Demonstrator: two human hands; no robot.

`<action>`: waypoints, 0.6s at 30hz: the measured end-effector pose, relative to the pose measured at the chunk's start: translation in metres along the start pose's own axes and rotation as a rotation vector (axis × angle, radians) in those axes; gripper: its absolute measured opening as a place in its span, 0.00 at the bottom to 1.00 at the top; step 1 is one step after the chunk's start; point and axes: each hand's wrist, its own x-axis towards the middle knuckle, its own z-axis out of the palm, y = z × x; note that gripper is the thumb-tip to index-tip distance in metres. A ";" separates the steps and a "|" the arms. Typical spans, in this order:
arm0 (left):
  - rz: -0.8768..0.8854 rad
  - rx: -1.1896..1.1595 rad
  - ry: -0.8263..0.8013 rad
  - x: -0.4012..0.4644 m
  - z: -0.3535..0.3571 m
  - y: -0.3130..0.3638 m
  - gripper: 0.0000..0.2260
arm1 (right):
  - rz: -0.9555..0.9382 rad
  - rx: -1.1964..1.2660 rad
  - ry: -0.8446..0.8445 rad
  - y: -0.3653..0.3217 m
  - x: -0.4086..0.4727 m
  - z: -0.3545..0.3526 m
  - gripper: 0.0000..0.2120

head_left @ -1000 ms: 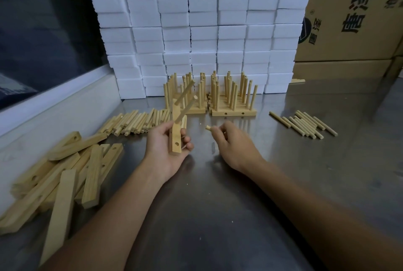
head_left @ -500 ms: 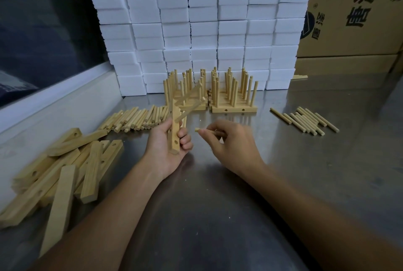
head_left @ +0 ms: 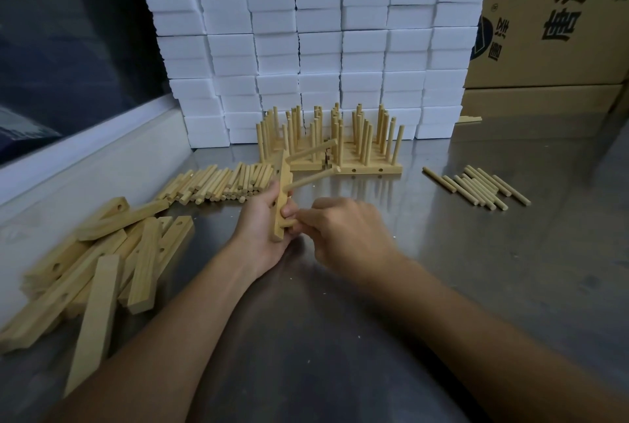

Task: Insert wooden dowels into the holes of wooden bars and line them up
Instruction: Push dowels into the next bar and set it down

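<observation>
My left hand [head_left: 262, 228] grips a wooden bar [head_left: 283, 199] held on end above the steel table. Two dowels [head_left: 311, 181] stick out of the bar to the right. My right hand [head_left: 343, 232] pinches a third dowel [head_left: 289, 222] whose tip meets the bar's lower part beside my left fingers; most of that dowel is hidden in my hand. Behind stand finished bars with upright dowels [head_left: 360, 150], lined up in rows against the white blocks.
A pile of loose bars [head_left: 102, 262] lies at the left. Loose dowels [head_left: 221, 184] lie behind my left hand, and a smaller group of dowels [head_left: 476, 186] lies at the right. White foam blocks [head_left: 306, 41] and cardboard boxes [head_left: 551, 21] close the back.
My right hand has carried the dowel leftward from the table to the bar's lower part. The left hand has tilted the bar slightly and kept its place.
</observation>
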 end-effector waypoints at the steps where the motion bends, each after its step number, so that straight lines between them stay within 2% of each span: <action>1: 0.011 0.015 0.006 0.000 0.001 -0.001 0.13 | -0.006 -0.055 0.012 -0.003 0.000 -0.001 0.04; 4: 0.020 0.049 0.030 -0.001 0.002 -0.001 0.13 | -0.003 -0.137 -0.007 -0.011 0.000 -0.003 0.01; 9: 0.038 0.106 0.022 -0.002 0.005 -0.003 0.14 | 0.038 -0.188 -0.046 -0.015 -0.002 -0.005 0.06; 13: 0.081 0.163 0.029 -0.003 0.007 -0.005 0.15 | 0.106 -0.089 -0.099 -0.017 0.000 -0.002 0.02; 18: 0.120 0.240 0.034 -0.005 0.009 -0.006 0.13 | 0.404 0.216 -0.158 -0.015 0.003 0.004 0.11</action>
